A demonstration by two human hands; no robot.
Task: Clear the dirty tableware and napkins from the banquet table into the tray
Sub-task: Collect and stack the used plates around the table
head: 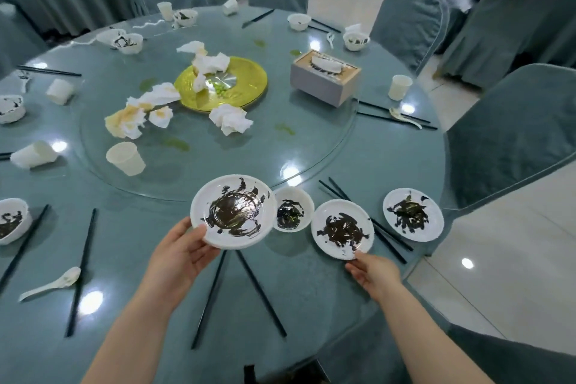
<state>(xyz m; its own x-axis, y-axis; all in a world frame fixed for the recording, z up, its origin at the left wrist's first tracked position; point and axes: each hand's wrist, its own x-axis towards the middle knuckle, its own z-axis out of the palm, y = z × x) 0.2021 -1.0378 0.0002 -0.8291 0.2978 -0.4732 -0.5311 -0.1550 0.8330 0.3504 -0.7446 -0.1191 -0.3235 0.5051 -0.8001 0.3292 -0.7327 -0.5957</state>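
White plates smeared with dark sauce are what we are handling at the near edge of the round tabletop (311,305). We are gripping the largest plate (233,211) with our left hand (179,254), thumb over its near rim and fingers curled beneath, and it is tilting slightly above the surface. Our right hand (374,274) is pinching the near rim of a second plate (342,229), which is lying just to the right. Between the two plates a small bowl (293,209) with dark residue is sitting, touching or nearly touching both. A third dirty plate (413,214) is resting farther right, close to the table's edge, with black chopsticks (367,215) running between and partly under these two plates. Another pair of chopsticks (258,290) is lying splayed below the held plate.

Farther out, we are seeing a glass turntable (296,140) carrying crumpled, stained napkins (146,109), a gold dish (246,84), a tipped paper cup (126,159) and a tissue box (324,78). Around the rim more dirty bowls (129,42), cups, chopsticks and a white spoon (51,284) are scattered. Chairs (511,134) in grey-green covers are standing around the table.
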